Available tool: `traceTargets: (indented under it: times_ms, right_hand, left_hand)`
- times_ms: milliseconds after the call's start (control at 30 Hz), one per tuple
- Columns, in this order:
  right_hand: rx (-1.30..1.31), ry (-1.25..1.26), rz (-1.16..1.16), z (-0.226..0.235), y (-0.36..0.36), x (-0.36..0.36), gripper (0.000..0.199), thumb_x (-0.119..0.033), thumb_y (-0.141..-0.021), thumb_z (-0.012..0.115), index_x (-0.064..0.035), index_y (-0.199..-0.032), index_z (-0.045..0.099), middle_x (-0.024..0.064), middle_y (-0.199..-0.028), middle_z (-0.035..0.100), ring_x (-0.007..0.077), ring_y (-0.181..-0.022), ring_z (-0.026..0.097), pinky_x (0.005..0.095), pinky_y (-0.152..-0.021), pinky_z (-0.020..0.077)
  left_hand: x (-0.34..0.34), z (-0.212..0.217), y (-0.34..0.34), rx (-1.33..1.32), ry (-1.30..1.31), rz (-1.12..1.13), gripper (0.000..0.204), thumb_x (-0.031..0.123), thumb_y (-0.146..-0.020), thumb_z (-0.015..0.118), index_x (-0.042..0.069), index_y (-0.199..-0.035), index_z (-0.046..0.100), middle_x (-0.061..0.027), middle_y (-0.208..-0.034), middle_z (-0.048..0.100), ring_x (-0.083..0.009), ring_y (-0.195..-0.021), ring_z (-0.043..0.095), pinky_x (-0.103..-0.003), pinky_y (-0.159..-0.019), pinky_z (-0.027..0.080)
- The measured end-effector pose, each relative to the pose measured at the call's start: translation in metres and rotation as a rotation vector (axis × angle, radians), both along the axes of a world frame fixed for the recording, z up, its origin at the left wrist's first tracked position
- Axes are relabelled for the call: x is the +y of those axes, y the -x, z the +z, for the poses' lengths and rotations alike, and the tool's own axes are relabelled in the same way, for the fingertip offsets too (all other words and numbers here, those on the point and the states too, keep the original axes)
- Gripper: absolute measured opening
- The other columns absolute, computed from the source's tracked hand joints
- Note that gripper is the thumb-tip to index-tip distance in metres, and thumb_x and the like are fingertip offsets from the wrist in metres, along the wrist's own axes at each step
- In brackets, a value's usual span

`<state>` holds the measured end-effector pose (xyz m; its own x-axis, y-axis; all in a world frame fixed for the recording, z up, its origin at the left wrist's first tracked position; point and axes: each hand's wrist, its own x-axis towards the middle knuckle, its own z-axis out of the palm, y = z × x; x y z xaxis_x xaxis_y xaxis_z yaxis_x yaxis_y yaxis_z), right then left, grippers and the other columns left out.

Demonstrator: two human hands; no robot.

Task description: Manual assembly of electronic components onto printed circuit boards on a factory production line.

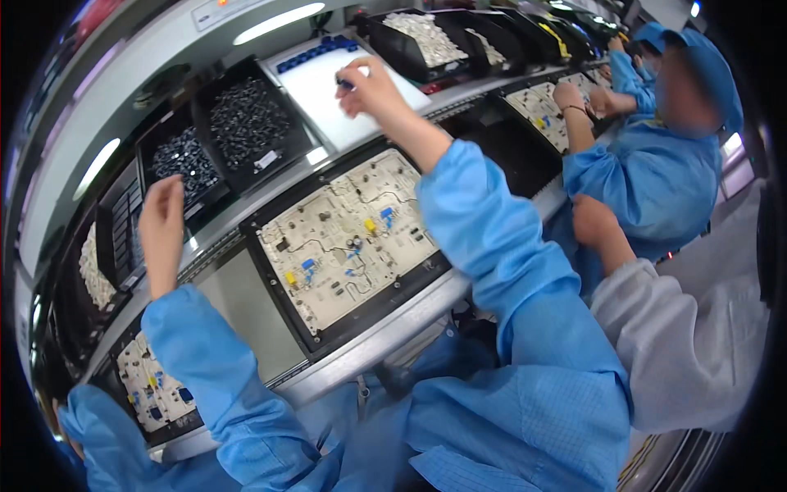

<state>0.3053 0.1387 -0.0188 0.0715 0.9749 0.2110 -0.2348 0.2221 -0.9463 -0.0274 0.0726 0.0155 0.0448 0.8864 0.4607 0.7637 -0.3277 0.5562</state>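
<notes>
My right hand (374, 88) is over a white tray (334, 123), pinching a small dark blue electronic component (345, 79). Along the tray's far edge sits a row of blue components (316, 54). My left hand (162, 217) is raised at the near side of a black bin of small dark parts (187, 164). Its fingers are closed together, and what they hold, if anything, cannot be made out. Between my forearms lies a cream circuit board panel (340, 238) in a black frame, fitted with yellow, blue and black components.
A second black bin of dark parts (246, 123) adjoins the tray. Bins of white parts (422, 39) stand at the back. Another framed board (152, 381) lies at lower left. Co-workers in blue (648, 180) and a grey sleeve (672, 336) are close on my right. A metal rail (393, 316) edges the line.
</notes>
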Motion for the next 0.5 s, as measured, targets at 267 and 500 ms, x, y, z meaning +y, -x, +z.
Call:
traceTargets:
  times_ms: [267,500]
  right_hand:
    - [0.156,0.144,0.342,-0.032,0.041,-0.068,0.031,-0.012,-0.088,0.054,0.0006,-0.114,0.042,0.0164,-0.087,0.058,0.0178,-0.067,0.061,0.0279,-0.058,0.0512]
    - [-0.026,0.082,0.400,-0.043,0.057,-0.083,0.027,-0.013,-0.088,0.055,-0.0004,-0.111,0.045,0.0088,-0.078,0.059,0.0124,-0.062,0.058,0.0243,-0.055,0.0486]
  left_hand:
    - [0.100,-0.073,0.019,0.369,-0.122,0.134,0.026,0.018,-0.082,0.056,0.000,-0.100,0.059,-0.0191,-0.095,0.061,-0.0331,-0.090,0.060,-0.040,-0.079,0.047]
    - [0.133,-0.064,0.041,0.550,0.229,0.190,0.029,0.025,-0.074,0.062,0.004,-0.094,0.061,-0.0160,-0.096,0.064,-0.0330,-0.094,0.059,-0.041,-0.080,0.047]
